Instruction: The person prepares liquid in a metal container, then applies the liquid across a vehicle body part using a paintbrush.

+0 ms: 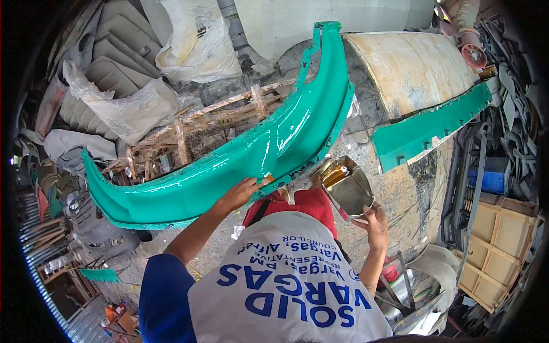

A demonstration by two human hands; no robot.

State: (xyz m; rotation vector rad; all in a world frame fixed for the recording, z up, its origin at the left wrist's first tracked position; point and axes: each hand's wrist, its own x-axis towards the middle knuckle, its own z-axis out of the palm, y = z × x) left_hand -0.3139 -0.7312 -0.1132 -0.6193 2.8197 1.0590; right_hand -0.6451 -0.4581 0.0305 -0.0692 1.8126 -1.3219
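A long, curved green piece (229,163) with a wet-looking gloss lies across a wooden frame in front of me. My left hand (240,193) is closed round a small brush (267,179), whose tip is at the lower edge of the green piece. In my right hand (374,223) is the rim of a shiny metal container (346,186), tilted so its inside shows, with amber liquid near its far end. The container is beside the green piece, on its right.
A flat green strip (434,134) lies at the right beside a stained pale panel (412,68). The wooden frame (182,140) stands under the curved piece. Plastic-wrapped parts (200,51) are piled behind. A wooden crate (494,246) and a blue box (489,175) stand far right.
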